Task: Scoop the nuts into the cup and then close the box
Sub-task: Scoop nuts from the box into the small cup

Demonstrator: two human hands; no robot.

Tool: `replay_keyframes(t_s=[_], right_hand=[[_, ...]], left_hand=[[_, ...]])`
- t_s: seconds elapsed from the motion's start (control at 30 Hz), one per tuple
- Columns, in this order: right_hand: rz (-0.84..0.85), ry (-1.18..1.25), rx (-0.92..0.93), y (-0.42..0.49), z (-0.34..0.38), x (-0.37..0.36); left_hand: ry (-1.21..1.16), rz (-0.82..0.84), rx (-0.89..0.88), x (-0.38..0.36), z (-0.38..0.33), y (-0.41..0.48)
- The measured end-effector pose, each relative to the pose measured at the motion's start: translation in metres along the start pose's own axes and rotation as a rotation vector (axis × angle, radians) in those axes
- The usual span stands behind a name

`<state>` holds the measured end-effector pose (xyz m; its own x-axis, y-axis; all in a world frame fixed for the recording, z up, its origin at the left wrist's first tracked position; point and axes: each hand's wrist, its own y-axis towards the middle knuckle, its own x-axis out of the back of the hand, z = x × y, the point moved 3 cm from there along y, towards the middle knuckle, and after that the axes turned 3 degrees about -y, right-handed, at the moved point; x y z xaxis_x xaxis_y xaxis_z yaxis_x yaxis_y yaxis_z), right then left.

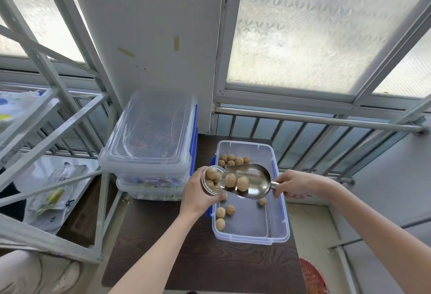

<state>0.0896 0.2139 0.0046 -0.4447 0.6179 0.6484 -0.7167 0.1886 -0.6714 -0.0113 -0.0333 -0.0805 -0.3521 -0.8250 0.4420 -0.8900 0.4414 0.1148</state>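
An open clear plastic box (278, 221) with blue latches sits on the dark wooden table (198, 258). Loose walnuts (234, 159) lie at its far end and a few more (225, 212) near its left wall. My left hand (198, 197) holds a clear cup (211, 180), tilted on its side over the box, with walnuts inside it. My right hand (295, 184) grips the handle of a metal scoop (250, 180). The scoop's mouth touches the cup's rim, and two walnuts rest in the scoop. No lid for the open box is visible.
Two closed clear boxes (149, 140) are stacked at the table's left rear. A white metal rack (53, 144) with plastic bags stands to the left. A railing (326, 120) and frosted windows run behind. A red basket (312, 277) sits low on the right.
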Motion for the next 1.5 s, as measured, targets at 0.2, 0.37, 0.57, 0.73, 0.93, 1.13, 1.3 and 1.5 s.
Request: replay_keyframes(t_s=[0.2,0.37,0.57,0.73,0.93,1.13,1.3,1.5], right_hand=[[0.008,0.105,0.022,0.003,-0.015,-0.011],[0.021,0.144,0.05,0.007,-0.022,-0.021],[0.004,0.267,0.135,0.002,-0.029,-0.031],[-0.018,0.428,0.108,0.001,-0.032,-0.044],[-0.104,0.648,-0.114,0.04,-0.062,-0.094],[-0.141,0.826,-0.382,0.108,-0.067,-0.153],[-0.179,0.741,-0.44,0.136,-0.063,-0.18],[-0.222,0.474,-0.472,0.141,-0.057,-0.184]], left_hand=[[-0.011,0.012,-0.006,-0.002,0.005,0.001],[-0.028,0.013,0.011,-0.003,0.007,0.003],[-0.101,-0.039,0.084,0.004,0.012,0.004],[-0.136,-0.061,0.113,0.006,0.014,0.003],[-0.133,-0.099,0.161,0.008,0.032,-0.013],[-0.14,-0.128,0.223,0.012,0.055,-0.034],[-0.147,-0.129,0.279,0.011,0.077,-0.045],[-0.126,-0.107,0.343,0.004,0.1,-0.052]])
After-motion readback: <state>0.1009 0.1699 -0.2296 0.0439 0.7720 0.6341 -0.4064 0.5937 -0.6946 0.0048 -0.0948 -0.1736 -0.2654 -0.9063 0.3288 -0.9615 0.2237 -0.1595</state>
